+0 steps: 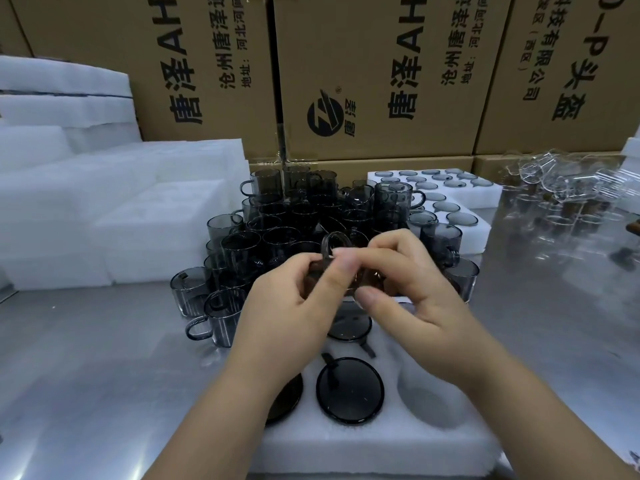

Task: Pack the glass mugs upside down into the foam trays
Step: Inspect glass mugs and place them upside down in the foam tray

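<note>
Along the near edge: white foam tray (381, 441) is lying flat, holding upturned smoky-grey glass mugs (349, 389).
Above the tray: left hand (287, 306) and right hand (415, 292) are both gripping one brown-tinted glass mug (372, 278).
Behind: loose grey mugs (277, 237) are standing clustered.

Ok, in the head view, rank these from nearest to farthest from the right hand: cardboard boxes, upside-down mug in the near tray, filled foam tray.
1. Upside-down mug, just below the right hand, in the near tray.
2. Filled foam tray, behind the loose mugs, right side.
3. Cardboard boxes, at the very back.
</note>
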